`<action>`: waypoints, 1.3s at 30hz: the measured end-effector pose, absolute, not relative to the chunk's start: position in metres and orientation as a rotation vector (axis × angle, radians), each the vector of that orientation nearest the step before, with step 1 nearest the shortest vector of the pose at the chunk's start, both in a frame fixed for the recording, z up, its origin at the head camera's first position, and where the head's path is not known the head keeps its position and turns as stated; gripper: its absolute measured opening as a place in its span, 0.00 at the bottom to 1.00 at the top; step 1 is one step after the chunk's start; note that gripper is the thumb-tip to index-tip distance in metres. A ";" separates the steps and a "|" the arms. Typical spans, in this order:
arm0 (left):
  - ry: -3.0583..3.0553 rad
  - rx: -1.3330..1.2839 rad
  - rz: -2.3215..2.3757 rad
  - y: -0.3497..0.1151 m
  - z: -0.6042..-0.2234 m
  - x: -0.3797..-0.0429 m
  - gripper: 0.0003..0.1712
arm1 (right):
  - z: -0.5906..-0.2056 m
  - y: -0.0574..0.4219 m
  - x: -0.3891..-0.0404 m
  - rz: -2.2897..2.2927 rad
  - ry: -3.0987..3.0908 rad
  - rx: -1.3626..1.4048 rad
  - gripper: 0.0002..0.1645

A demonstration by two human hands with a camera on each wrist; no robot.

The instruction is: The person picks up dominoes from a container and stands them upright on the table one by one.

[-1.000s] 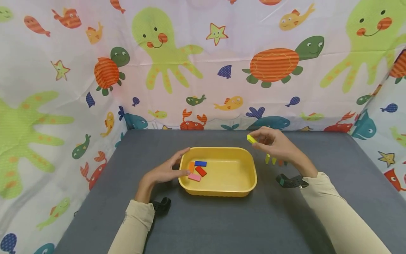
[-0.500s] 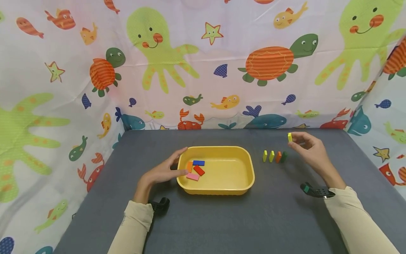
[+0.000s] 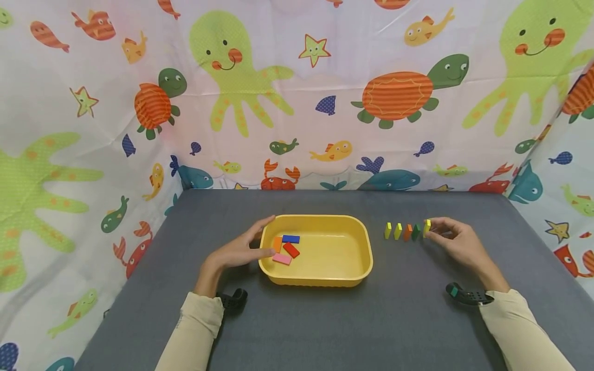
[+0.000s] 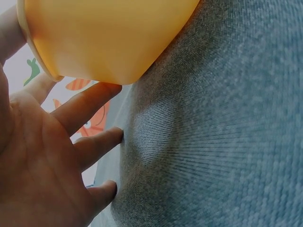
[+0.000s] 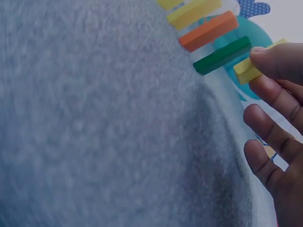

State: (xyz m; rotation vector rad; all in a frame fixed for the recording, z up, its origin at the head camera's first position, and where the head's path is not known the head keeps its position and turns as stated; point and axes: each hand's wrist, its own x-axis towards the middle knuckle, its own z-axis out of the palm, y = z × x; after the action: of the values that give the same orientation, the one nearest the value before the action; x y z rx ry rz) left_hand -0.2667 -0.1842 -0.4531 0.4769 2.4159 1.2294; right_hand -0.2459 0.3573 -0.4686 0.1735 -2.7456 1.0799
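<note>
My right hand [image 3: 457, 239] pinches a yellow domino block [image 3: 427, 226] between thumb and index finger, at the right end of a row of upright blocks. In the right wrist view the held block is just beyond the green block [image 5: 222, 56], with the orange block [image 5: 208, 31] and a standing yellow block [image 5: 194, 13] further along; the remaining fingers are spread. My left hand [image 3: 238, 250] holds the left end of a yellow plastic tray [image 3: 315, 282], thumb over the rim and fingers outside, as the left wrist view shows.
Inside the tray lie a blue block [image 3: 291, 239], an orange block [image 3: 277, 244], a red block [image 3: 291, 250] and a pink block [image 3: 281, 258]. A grey cloth covers the table [image 3: 325, 330]. A printed sea-animal curtain [image 3: 297, 103] encloses the back and sides.
My right hand has carried the yellow block from above the tray's right rim rightwards past the row, then down to the row's right end. The left hand has stayed at the tray.
</note>
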 end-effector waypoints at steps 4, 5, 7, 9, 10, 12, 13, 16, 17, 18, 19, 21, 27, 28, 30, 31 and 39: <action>2.408 0.480 1.234 -0.183 -0.453 -0.266 0.48 | -0.472 0.360 -0.247 1.085 -2.790 0.181 0.22; 2.408 0.479 1.233 -0.183 -0.453 -0.266 0.48 | -0.473 0.361 -0.247 1.086 -2.798 0.182 0.22; 2.410 0.475 1.231 -0.183 -0.453 -0.266 0.48 | -0.474 0.362 -0.248 1.095 -2.807 0.190 0.22; 2.415 0.471 1.224 -0.183 -0.453 -0.266 0.48 | -0.474 0.362 -0.249 1.102 -2.813 0.199 0.22; 2.418 0.468 1.219 -0.183 -0.453 -0.266 0.48 | -0.474 0.362 -0.249 1.101 -2.817 0.204 0.21; 2.420 0.465 1.218 -0.184 -0.454 -0.266 0.48 | -0.474 0.361 -0.250 1.105 -2.821 0.215 0.20; 2.422 0.464 1.217 -0.184 -0.454 -0.267 0.48 | -0.475 0.361 -0.251 1.110 -2.823 0.219 0.20; 2.425 0.467 1.223 -0.185 -0.455 -0.267 0.48 | -0.476 0.361 -0.252 1.113 -2.837 0.231 0.20; 2.424 0.470 1.225 -0.185 -0.455 -0.267 0.48 | -0.476 0.362 -0.252 1.119 -2.837 0.235 0.20; 2.424 0.470 1.227 -0.184 -0.454 -0.267 0.48 | -0.476 0.362 -0.252 1.123 -2.839 0.239 0.20; 2.425 0.471 1.226 -0.184 -0.454 -0.267 0.48 | -0.477 0.362 -0.253 1.125 -2.839 0.239 0.20; 2.425 0.471 1.226 -0.184 -0.454 -0.267 0.49 | -0.478 0.362 -0.253 1.124 -2.837 0.238 0.19; 2.416 0.465 1.224 -0.184 -0.453 -0.266 0.48 | -0.480 0.361 -0.252 1.122 -2.847 0.220 0.20; 2.416 0.466 1.223 -0.184 -0.453 -0.266 0.48 | -0.480 0.362 -0.252 1.124 -2.849 0.219 0.21; 2.416 0.467 1.222 -0.184 -0.453 -0.266 0.47 | -0.480 0.362 -0.253 1.127 -2.856 0.217 0.23; 2.417 0.470 1.223 -0.184 -0.453 -0.267 0.47 | -0.479 0.362 -0.253 1.125 -2.863 0.217 0.24; 2.421 0.465 1.217 -0.185 -0.453 -0.268 0.48 | -0.447 0.353 -0.255 1.078 -2.853 0.170 0.33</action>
State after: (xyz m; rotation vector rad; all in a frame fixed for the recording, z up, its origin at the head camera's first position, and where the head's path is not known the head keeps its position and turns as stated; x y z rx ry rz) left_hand -0.2678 -0.1846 -0.4527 0.4652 2.4205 1.2174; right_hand -0.2548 0.3533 -0.4472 0.1701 -2.8526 1.0776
